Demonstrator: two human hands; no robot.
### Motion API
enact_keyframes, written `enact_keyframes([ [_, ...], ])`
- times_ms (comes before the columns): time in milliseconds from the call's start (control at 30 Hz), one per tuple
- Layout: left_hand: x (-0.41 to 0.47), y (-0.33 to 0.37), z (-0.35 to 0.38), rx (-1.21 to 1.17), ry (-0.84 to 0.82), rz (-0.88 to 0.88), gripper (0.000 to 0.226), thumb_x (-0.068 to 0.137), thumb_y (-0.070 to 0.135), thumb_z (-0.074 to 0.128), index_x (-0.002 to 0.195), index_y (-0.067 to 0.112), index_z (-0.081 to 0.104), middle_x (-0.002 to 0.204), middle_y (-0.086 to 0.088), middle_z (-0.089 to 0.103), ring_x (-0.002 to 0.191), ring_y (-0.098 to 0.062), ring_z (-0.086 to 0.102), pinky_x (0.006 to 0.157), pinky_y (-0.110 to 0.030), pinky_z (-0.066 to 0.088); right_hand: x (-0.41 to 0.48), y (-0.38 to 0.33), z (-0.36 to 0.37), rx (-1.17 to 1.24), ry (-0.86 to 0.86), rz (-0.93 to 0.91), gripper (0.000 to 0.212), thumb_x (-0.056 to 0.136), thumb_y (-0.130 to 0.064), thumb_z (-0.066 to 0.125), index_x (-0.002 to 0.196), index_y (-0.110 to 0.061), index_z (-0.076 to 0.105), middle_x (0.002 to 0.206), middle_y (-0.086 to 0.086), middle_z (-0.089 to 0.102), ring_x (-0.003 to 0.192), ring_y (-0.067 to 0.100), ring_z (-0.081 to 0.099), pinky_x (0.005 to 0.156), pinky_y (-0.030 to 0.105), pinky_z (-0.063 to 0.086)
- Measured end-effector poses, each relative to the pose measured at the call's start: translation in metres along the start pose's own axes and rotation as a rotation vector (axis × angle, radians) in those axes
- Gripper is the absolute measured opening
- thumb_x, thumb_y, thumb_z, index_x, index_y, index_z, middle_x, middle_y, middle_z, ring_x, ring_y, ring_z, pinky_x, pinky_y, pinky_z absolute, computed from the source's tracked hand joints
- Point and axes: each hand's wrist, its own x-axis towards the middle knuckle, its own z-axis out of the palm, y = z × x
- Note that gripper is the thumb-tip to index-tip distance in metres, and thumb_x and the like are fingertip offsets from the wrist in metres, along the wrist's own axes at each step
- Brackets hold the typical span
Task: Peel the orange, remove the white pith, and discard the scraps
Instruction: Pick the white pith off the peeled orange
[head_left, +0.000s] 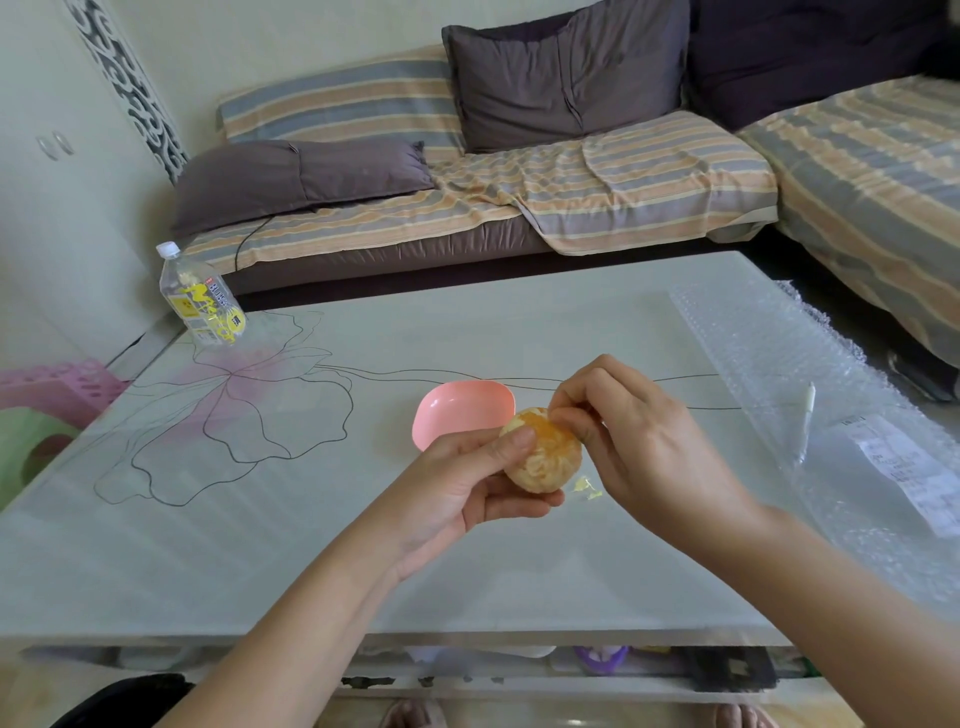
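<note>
Left hand (457, 488) cupped one peeled, pith-streaked orange (543, 457) just beside one pink plastic bowl (457, 410); right hand (623, 431) fingertips pinched together on the fruit's top. One clear bottle (200, 301), yellow label unreadable, well left of the bowl.

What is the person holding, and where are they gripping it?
A peeled orange. The left hand cradles its underside, thumb on the near side; the right hand pinches at its top, apparently picking pith.

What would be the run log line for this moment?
left hand: holds peeled orange | right hand: picks pith on top | pink bowl: behind
</note>
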Motion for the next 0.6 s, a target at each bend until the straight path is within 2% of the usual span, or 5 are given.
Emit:
enact_keyframes([
  [200,-0.0009,0.0002,-0.0027,0.022,-0.004,0.013,0.057,0.055,0.049,0.085,0.091,0.006,0.075,0.09,-0.015,0.071,0.081,-0.027,0.071,0.067,-0.024,0.056,0.0003,0.0002,0.002,0.01,-0.016,0.016,0.027,0.094,-0.025,0.037,0.085,-0.009,0.056,0.083,-0.001,0.053,0.068,0.006,0.041,0.065,0.012,0.035],
  [433,-0.0022,0.0004,-0.0038,0.078,-0.018,0.027,0.029,0.072,0.028,0.076,0.092,0.007,0.075,0.089,-0.012,0.071,0.081,-0.024,0.07,0.067,-0.023,0.055,0.0021,0.001,0.0023,0.017,-0.023,0.044,0.026,0.093,-0.025,0.037,0.085,-0.01,0.056,0.083,-0.004,0.052,0.069,0.003,0.039,0.065,0.009,0.035],
  [600,-0.0007,-0.0016,-0.0048,0.095,-0.004,0.036,0.027,0.079,0.02,0.064,0.099,0.002,0.07,0.089,-0.012,0.07,0.081,-0.023,0.069,0.068,-0.024,0.055,0.0016,0.0024,-0.0016,0.112,0.055,0.117,0.013,0.091,-0.015,0.055,0.084,-0.009,0.064,0.082,-0.005,0.058,0.07,-0.001,0.05,0.065,0.003,0.036],
])
